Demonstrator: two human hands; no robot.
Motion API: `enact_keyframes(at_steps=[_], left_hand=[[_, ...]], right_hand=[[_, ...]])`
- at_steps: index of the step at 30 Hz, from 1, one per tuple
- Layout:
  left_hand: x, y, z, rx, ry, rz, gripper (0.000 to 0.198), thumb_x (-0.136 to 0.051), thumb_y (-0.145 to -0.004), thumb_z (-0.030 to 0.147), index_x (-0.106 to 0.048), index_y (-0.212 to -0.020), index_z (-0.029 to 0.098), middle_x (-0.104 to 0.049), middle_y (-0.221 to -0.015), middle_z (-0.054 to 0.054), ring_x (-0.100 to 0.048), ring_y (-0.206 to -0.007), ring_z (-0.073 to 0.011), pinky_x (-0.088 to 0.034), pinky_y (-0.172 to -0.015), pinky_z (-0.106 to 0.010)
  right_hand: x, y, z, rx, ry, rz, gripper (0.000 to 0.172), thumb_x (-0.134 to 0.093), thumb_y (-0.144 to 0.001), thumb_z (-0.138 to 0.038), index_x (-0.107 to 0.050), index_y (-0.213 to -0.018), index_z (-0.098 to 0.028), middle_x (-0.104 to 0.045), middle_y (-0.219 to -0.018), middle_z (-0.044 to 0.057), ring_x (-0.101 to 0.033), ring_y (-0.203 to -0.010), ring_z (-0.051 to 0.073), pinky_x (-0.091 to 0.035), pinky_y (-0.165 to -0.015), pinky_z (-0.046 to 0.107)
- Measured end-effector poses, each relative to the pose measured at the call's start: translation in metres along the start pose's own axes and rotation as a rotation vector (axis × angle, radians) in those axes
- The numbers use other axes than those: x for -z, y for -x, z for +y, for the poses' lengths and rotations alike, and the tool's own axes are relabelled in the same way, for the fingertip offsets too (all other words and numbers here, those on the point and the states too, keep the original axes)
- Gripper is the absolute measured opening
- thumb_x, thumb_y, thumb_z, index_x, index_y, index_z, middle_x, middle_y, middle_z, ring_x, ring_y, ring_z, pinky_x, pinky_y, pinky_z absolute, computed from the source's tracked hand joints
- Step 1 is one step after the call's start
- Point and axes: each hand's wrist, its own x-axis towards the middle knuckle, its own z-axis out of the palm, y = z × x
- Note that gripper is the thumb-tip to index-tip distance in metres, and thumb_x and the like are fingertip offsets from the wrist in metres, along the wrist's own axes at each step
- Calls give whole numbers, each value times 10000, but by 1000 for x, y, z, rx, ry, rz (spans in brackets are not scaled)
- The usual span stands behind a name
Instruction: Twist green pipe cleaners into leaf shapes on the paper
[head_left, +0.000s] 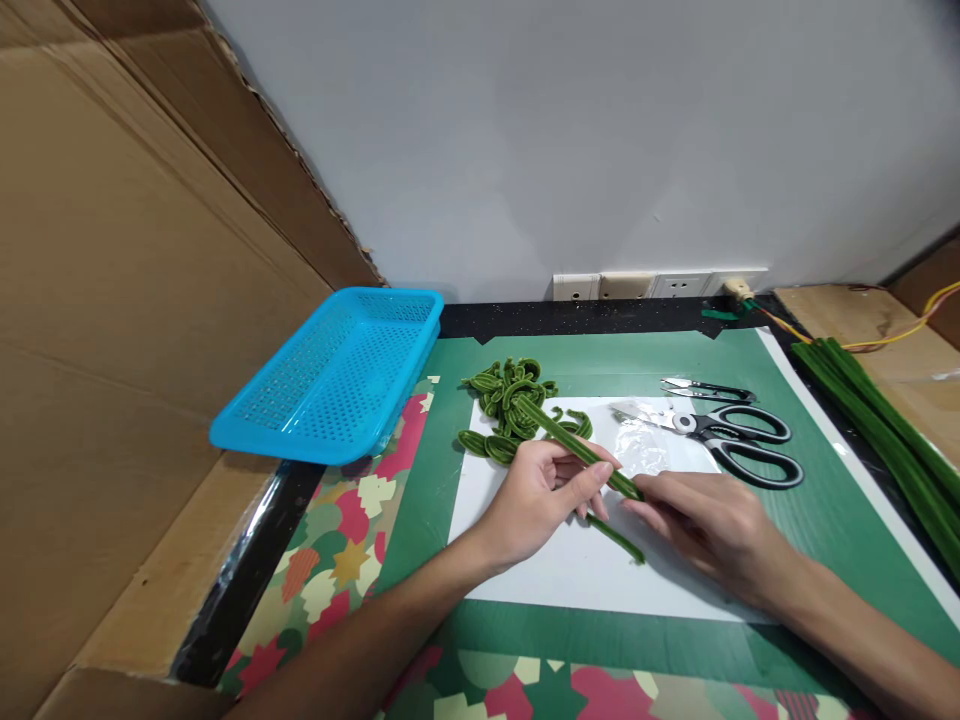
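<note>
Green chenille stems (566, 440) lie together as a narrow bundle, slanting across the white paper. My left hand (547, 490) closes around the bundle's middle with thumb and fingers. At the lower right end, my right hand (697, 520) pinches the stems between its fingertips. A single chenille stem (619, 540) pokes out below my left hand, its other end hidden by the fingers. Beyond the bundle's upper end sits a pile of curled green chenille pieces (510, 395), some bent into leaf-like loops (487, 443).
Scissors with black and grey handles (739, 435) and small thread snips (709, 390) lie right of the pile, near clear plastic (641, 445). A blue basket (300, 440) stands left. Long green stems (885, 430) lie far right, below wall sockets (626, 287). Cardboard (150, 250) rises at left.
</note>
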Motion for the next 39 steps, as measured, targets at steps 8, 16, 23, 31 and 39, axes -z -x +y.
enact_keyframes(at_steps=[8, 16, 23, 31, 39], left_hand=[[1, 5, -3, -21, -147, -19, 347, -712, -998, 448, -787, -1132, 137, -719, -733, -31, -660, -716, -137, -481, -673, -246], [5, 5, -9, -47, -179, 41, 434, -684, -998, 556, -779, -1090, 142, -712, -752, -43, -630, -701, -144, -449, -645, -251], [3, 1, -6, -153, -165, 83, 519, -532, -1050, 630, -691, -985, 140, -688, -854, -71, -641, -733, -155, -477, -634, -256], [1, -1, 2, -284, -332, 165, 533, -458, -1048, 692, -565, -942, 181, -394, -623, 71, -358, -553, -105, -300, -550, -247], [5, 7, 6, -389, -580, 167, 425, -486, -1058, 621, -564, -1136, 211, -553, -749, 38, -470, -683, -153, -389, -726, -285]], right_hand=[[-8, -2, 3, -17, -78, -29, 237, -497, -1136, -202, -647, -956, -167, -568, -678, -26, -488, -557, 92, -319, -555, 256], [-14, -9, 5, -50, -116, -48, 402, -474, -1160, -335, -632, -829, -168, -613, -670, -12, -535, -556, 84, -348, -557, 229], [-17, -11, -4, 38, -21, 17, 349, -420, -1154, -267, -564, -847, -186, -612, -670, -15, -532, -536, 89, -332, -555, 228], [-22, -14, -6, 206, 93, 152, 138, -421, -1103, -201, -539, -1033, -192, -635, -745, 2, -567, -578, 130, -350, -565, 267], [-28, -25, -2, 235, 154, 249, 355, -396, -1093, -216, -508, -1429, -195, -746, -925, 61, -680, -713, 181, -473, -587, 291]])
